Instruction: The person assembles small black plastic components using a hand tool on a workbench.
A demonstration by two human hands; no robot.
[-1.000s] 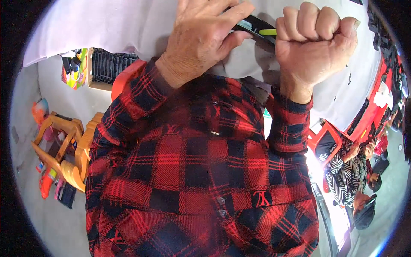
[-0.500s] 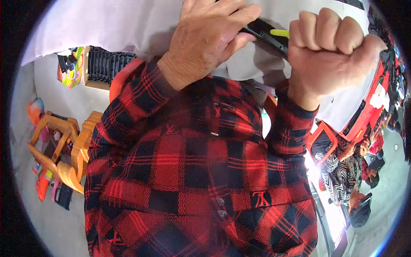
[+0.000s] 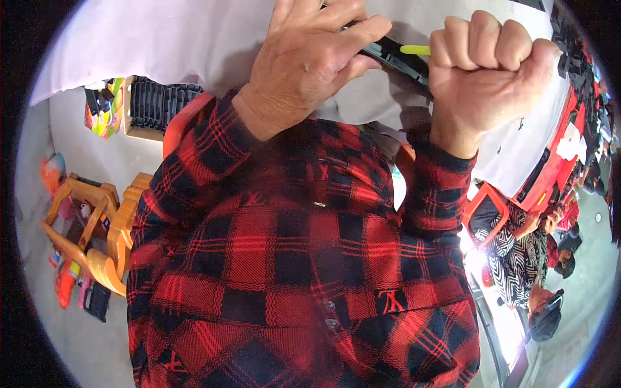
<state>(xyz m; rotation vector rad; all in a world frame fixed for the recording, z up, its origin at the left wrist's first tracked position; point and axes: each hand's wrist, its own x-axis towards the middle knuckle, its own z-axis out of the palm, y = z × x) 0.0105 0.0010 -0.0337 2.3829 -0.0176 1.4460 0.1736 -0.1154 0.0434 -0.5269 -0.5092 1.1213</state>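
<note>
My left hand (image 3: 310, 61) is closed round a long, narrow black plastic piece (image 3: 398, 59), with thumb and fingers along its upper left part. The piece slants down toward my right hand (image 3: 488, 71), which is a fist with its palm side showing. Out of the fist's left side sticks a thin yellow-green rod (image 3: 414, 50), just above the black piece. What the rod belongs to is hidden inside my fingers. Whether its tip touches the black piece, I cannot tell. Both hands are over a pale cloth-covered table (image 3: 162, 39).
Left of the table, a box (image 3: 165, 103) holds rows of black parts beside a colourful bag (image 3: 107, 107). Lower left stands a wooden chair-like frame (image 3: 81, 207). At right are a red tray or crate (image 3: 546, 171) with black pieces and a seated person (image 3: 517, 265) in a zigzag-patterned top.
Both hands have shifted slightly left, still gripping the black piece and the rod. Small dark bits now show on the pale cloth right of my right wrist.
</note>
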